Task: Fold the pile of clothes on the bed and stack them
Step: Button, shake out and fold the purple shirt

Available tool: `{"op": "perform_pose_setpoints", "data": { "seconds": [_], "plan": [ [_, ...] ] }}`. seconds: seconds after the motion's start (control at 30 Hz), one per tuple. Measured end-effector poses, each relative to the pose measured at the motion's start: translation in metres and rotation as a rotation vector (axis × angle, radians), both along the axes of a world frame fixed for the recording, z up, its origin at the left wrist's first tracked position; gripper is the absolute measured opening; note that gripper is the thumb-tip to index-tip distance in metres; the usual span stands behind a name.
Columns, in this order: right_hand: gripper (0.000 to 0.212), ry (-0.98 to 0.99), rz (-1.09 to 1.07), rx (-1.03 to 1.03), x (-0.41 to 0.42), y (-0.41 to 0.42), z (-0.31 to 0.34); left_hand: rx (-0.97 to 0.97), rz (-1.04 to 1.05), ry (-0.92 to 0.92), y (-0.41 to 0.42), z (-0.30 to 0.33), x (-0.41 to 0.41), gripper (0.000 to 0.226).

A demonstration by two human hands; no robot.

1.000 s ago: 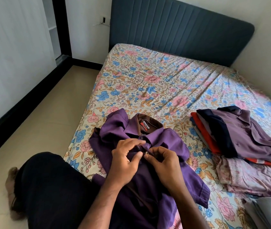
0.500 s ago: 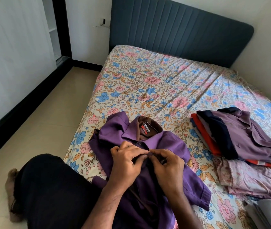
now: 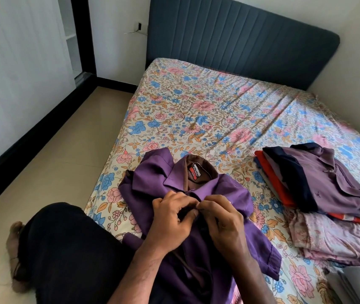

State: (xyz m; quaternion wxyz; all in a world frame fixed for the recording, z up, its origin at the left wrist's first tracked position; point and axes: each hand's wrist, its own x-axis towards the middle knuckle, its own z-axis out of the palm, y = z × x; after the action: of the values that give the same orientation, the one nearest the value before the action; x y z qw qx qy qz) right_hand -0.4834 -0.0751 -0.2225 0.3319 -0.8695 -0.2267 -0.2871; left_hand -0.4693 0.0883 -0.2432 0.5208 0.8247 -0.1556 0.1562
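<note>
Because the purple shirt [image 3: 198, 207] lies on its back at the near edge of the bed [image 3: 207, 119], with the collar away from you and the front placket just under your hands, you can work on the buttons without lifting it. I judge that you fasten the upper button first, so that the two fronts stay together when you fold the shirt afterwards.

Your left hand [image 3: 172, 220] is curled, and its thumb and first fingers pinch the left edge of the placket, a little below the collar. Your right hand [image 3: 222, 220] is curled in the same way and pinches the opposite edge. The fingertips of both hands meet at one small spot, and the button itself is hidden between them, so I cannot tell if it is already through the hole.

To the right of your right hand, well apart from it, the stack of folded clothes [image 3: 319, 187] waits on the bed, with a mauve shirt on top and a red piece under it. It lies there, I think, so that the purple shirt can go on top of it with one short reach. A pale pink cloth [image 3: 336, 240] is under this stack.
</note>
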Motion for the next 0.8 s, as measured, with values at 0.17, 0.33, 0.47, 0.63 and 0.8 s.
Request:
{"op": "perform_pose_setpoints", "data": {
  "seconds": [0.17, 0.33, 0.47, 0.63, 0.8],
  "plan": [
    [0.022, 0.085, -0.053, 0.124, -0.001, 0.004, 0.012, -0.203, -0.046, 0.090, 0.003, 0.003, 0.001, 0.021],
    [0.036, 0.194, -0.253, -0.015, -0.001, 0.002, 0.009, -0.181, 0.073, 0.069, 0.001, 0.002, 0.004, 0.018],
    [0.034, 0.058, -0.414, -0.047, -0.001, -0.003, 0.025, -0.231, 0.173, 0.072, 0.006, 0.004, 0.005, 0.022],
    [0.042, 0.298, -0.322, 0.082, 0.002, -0.021, 0.064, -0.297, 0.260, 0.073, 0.016, 0.002, 0.017, 0.022],
    [0.014, 0.751, 0.029, 0.116, -0.008, -0.022, 0.079, -0.311, 0.284, 0.047, 0.022, 0.005, 0.026, 0.016]
  ]
}}
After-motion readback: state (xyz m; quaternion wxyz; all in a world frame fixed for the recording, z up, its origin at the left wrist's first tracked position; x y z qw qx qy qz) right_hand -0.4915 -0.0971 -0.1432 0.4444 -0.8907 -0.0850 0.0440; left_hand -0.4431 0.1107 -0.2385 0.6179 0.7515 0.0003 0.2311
